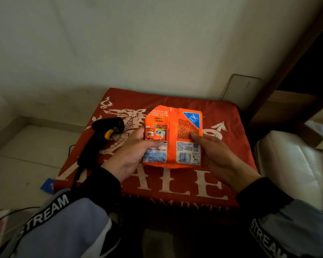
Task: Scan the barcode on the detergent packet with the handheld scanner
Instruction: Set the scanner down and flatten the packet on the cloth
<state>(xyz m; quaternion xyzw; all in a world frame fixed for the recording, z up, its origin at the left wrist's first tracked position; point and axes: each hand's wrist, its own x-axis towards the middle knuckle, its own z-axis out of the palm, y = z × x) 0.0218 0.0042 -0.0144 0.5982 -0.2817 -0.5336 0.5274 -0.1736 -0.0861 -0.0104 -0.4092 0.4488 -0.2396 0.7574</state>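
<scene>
An orange detergent packet (172, 135) is held up over the red cloth, its back side facing me. A barcode (184, 157) shows on the white label at its lower right. My left hand (132, 155) grips the packet's left edge, thumb across the front. My right hand (215, 153) holds the right edge, thumb on the printed text. The black handheld scanner (101, 138) with a yellow trigger lies on the cloth to the left of my left hand, untouched, its cable trailing toward me.
A red cloth with white lettering (175, 183) covers a low, box-like surface against the wall. A white cushioned seat (287, 159) stands to the right. Pale floor tiles (26, 164) lie on the left, with a small blue scrap (47, 186) by the cloth's corner.
</scene>
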